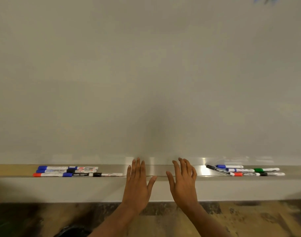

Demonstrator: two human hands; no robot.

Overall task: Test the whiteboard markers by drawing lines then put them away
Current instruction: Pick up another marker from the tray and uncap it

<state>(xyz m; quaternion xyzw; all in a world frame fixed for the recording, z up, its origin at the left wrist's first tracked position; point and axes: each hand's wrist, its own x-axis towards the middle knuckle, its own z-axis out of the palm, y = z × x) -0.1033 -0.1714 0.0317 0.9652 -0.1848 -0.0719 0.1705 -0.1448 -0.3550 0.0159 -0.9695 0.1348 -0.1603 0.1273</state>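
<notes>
1. Left hand (137, 183) and right hand (182, 182) are hovering palm-down over the middle of the tray (163, 170), fingers spread, gripping nothing.
2. Left group of markers (69, 171) is lying on the tray's left part.
3. Right group of markers (245, 170) is lying on its right part, below the whiteboard (146, 74).

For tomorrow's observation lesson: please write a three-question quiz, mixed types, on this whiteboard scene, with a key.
1. True or false: the left hand holds a marker.
2. Which marker lies tilted across its group: A the black-capped marker, B the green-capped marker, C the red-capped marker?
3. Fill in: both marker groups lie on the metal ____ under the whiteboard.

Key: 1 false, both it and the right hand are empty, fingers spread; 2 A; 3 tray.
</notes>
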